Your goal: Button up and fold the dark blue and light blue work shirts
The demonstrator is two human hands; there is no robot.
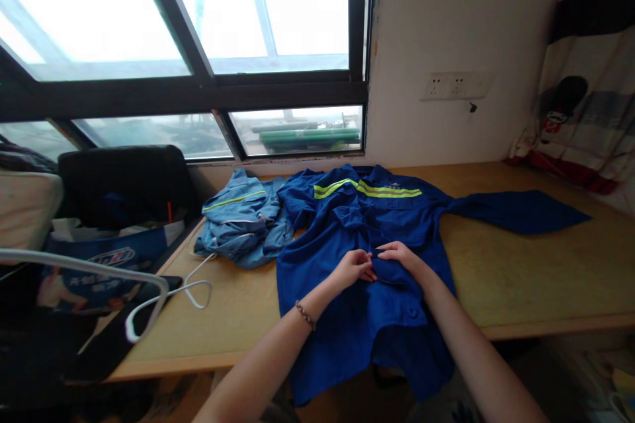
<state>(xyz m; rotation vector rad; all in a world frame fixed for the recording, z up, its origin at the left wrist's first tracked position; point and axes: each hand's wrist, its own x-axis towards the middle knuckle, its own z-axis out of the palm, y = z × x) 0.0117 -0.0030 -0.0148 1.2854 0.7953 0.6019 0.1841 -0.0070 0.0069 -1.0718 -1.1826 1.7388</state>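
Dark blue jacket (317, 291) lies at the centre of the frame on the wooden table (526, 284), collar toward the window (292, 13), lower part hanging over the near table edge; one sleeve (520, 211) extends to the right of the frame; a yellow-green striped band (389, 192) crosses the chest.

Left hand (358, 266), with a bracelet (305, 315) at its wrist, has its fingers curled closed on cloth at the jacket's front opening; right hand (401, 254) is just beside it, fingertips slightly apart and touching the same front; whether they pinch cloth cannot be told. A button (413, 312) shows below the right hand.

Light blue garment (238, 228) lies bunched left of centre, beside the jacket; white cable (198, 283) runs near it on the table; a printed bag (106, 264) stands at left; wall sockets (454, 86) are at upper right.
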